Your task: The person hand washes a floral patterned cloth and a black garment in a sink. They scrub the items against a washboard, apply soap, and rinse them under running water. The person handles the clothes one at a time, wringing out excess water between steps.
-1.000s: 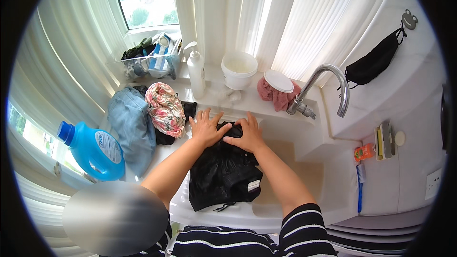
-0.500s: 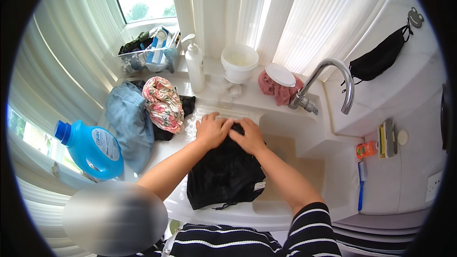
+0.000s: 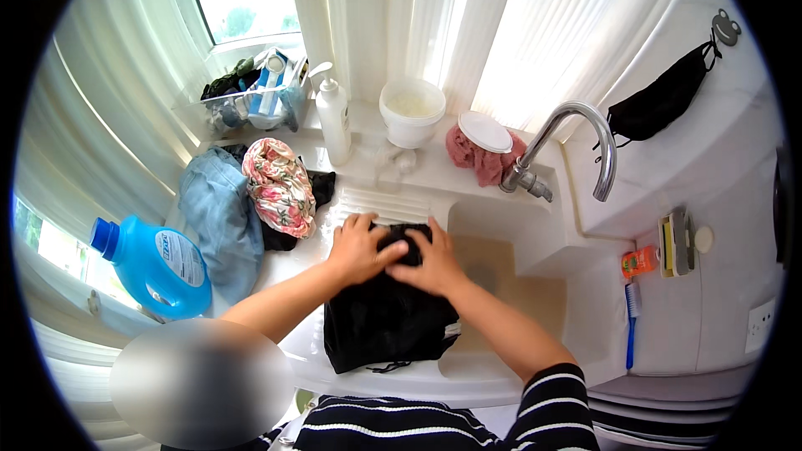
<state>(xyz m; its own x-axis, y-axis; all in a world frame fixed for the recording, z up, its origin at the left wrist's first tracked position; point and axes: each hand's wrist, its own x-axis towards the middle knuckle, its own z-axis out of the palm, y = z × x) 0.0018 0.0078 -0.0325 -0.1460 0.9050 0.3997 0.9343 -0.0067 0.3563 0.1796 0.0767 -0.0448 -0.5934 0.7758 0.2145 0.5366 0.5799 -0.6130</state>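
Note:
A wet-looking black garment (image 3: 388, 326) with a drawstring and a small white tag lies on the ribbed washboard (image 3: 388, 203) beside the sink basin. My left hand (image 3: 361, 250) rests on its far left part, fingers spread. From the right, my right hand (image 3: 430, 263) reaches over the same far part with fingers apart and the thumb toward the left hand. Dark cloth bunches up between the two hands. Part of the cloth is hidden under my palms.
Cloudy water stands in the basin (image 3: 535, 301) under a curved faucet (image 3: 597, 138). Left are a blue detergent bottle (image 3: 154, 271), blue denim (image 3: 219, 217) and floral cloth (image 3: 280, 188). Behind are a pump bottle (image 3: 334, 121), white tub (image 3: 411, 113) and pink cloth (image 3: 472, 154). A brush (image 3: 632, 326) sits right.
My hands have spread their fingers and moved slightly toward me over the black garment. Its far end now shows bunched between them. The whole view has shifted a little.

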